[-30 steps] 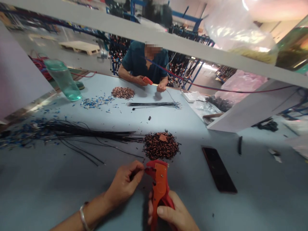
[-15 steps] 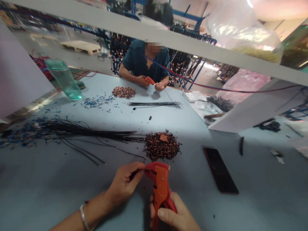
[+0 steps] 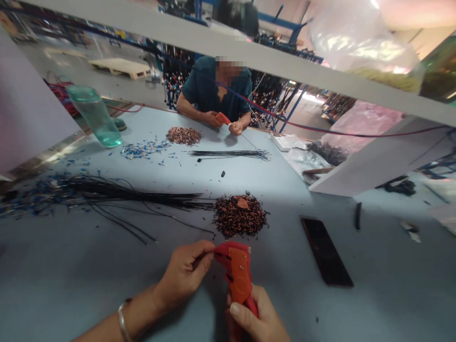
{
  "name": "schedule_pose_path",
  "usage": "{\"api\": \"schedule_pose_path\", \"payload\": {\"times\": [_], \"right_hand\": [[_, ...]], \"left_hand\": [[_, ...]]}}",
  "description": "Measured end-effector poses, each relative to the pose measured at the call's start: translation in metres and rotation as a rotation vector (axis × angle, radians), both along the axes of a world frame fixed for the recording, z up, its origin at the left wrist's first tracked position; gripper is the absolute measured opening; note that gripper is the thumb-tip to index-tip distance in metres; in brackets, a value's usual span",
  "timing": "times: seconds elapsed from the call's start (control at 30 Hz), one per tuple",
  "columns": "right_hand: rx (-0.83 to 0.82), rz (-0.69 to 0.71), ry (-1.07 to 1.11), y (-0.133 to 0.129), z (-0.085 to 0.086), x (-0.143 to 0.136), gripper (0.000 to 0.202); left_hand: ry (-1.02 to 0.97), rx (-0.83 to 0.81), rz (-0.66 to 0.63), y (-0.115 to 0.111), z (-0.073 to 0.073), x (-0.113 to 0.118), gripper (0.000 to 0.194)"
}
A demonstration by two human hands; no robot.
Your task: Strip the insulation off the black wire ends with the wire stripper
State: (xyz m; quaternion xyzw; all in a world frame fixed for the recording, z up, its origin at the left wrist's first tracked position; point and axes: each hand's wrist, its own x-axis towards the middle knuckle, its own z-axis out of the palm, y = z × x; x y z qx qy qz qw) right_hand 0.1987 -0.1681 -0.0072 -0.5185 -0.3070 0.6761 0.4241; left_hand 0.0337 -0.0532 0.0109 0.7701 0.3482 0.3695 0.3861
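The right hand (image 3: 261,316) is wrapped around the handle of a wire stripper (image 3: 240,275), glossy red with an orange side plate and small metal rivets, held above the table at the lower middle with its red snout turned toward the left hand (image 3: 185,270). That hand, with a silver bangle (image 3: 123,322) on its wrist, pinches a thin dark wire (image 3: 214,251), barely visible, right at the stripper's mouth. The pale blue-grey table (image 3: 302,308) bears a black phone (image 3: 326,251) to the right, and just beyond the stripper lies a heap of black and coppery clippings (image 3: 240,218). Left of that stretches a bundle of black wires (image 3: 142,197) with blue-tipped ends, and farther off stands a tilted green bottle (image 3: 98,118). Across the table a person in a dark teal shirt (image 3: 199,90) holds an orange-red tool (image 3: 223,118), with a wooden pallet (image 3: 119,68) on the floor behind
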Motion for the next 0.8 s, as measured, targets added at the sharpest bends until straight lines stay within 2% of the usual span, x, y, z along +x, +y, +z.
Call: {"api": "schedule_pose_path", "payload": {"times": [0.4,0.6,0.8], "right_hand": [[0.074,-0.016,0.069,0.006,-0.009,-0.009,0.052],[-0.038,-0.189,0.201,0.007,0.004,-0.001,0.057],[-0.016,-0.15,0.282,0.009,0.013,0.003,0.053]], "left_hand": [[0.032,-0.034,0.035,0.0,-0.003,0.002,0.023],[0.042,-0.079,0.081,0.002,-0.002,0.001,0.023],[0.047,-0.122,0.095,0.004,-0.002,0.001,0.025]]}}
